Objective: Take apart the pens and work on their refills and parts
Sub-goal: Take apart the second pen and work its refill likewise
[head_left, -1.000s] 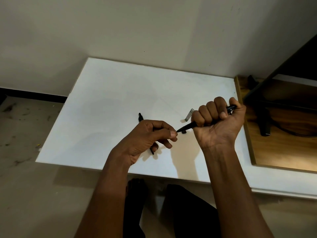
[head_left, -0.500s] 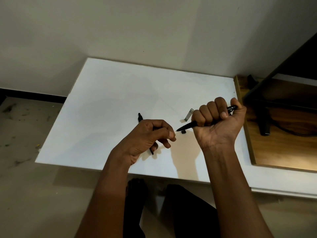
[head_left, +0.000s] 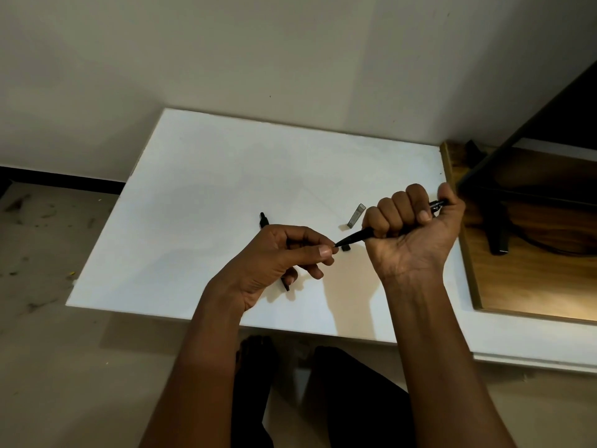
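Note:
My right hand [head_left: 410,234] is a fist around a black pen [head_left: 355,237], tip pointing left and down, clicker end poking out by the thumb. My left hand [head_left: 284,257] pinches thumb and forefinger right at the pen's tip; whether a small part sits between them I cannot tell. A second black pen [head_left: 264,218] lies on the white board [head_left: 200,195], mostly hidden under my left hand, its tip showing below the fingers. A small grey tube-like part [head_left: 356,215] and a small black piece [head_left: 346,248] lie on the board near the fist.
A wooden surface [head_left: 533,279] adjoins the board on the right, with a black cable and a dark bar across it. A plain wall stands behind. The floor lies to the left, and my legs show below the board's front edge.
My left thumb and forefinger stay at the pen's tip, drawing back slightly and closing in again. The right fist keeps its place.

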